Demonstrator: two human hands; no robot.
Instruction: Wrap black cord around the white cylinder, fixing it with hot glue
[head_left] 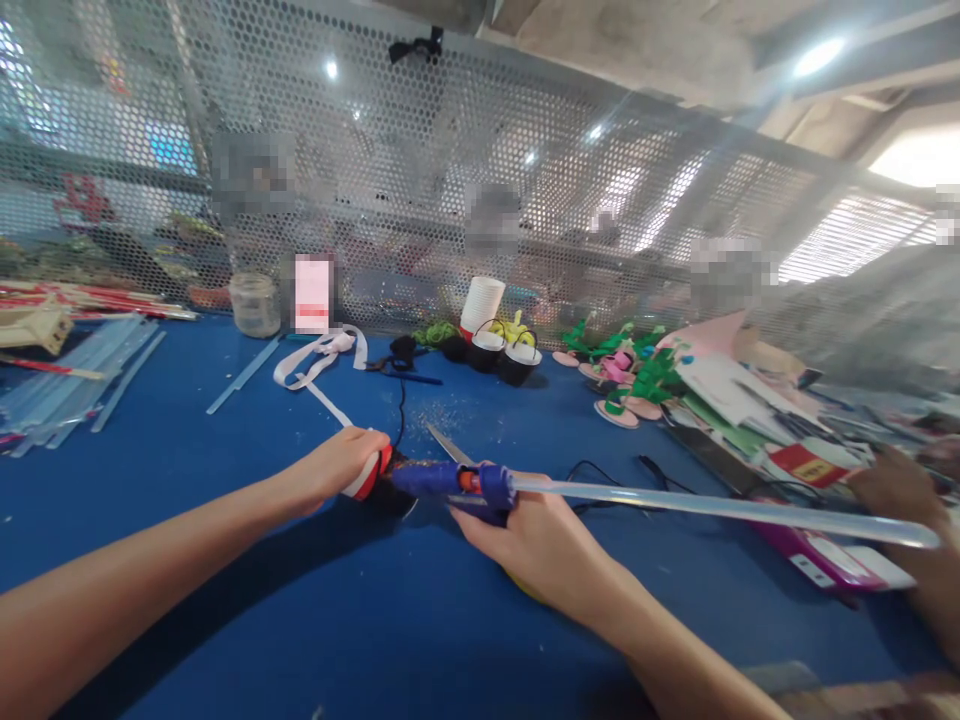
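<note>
R hand (553,540) grips blue glue gun (435,480) pointed at red/wht pc (366,478) gripped in L hand (341,460).

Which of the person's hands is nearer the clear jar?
Left. The left hand, holding a striped piece, is in front of the jar, slightly right; the right hand, holding a glue gun, is farther right.

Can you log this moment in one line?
left grip: holding red-and-white piece; right grip: holding blue glue gun, clear stick in rear; nozzle: toward piece; surface: blue tabletop
</note>
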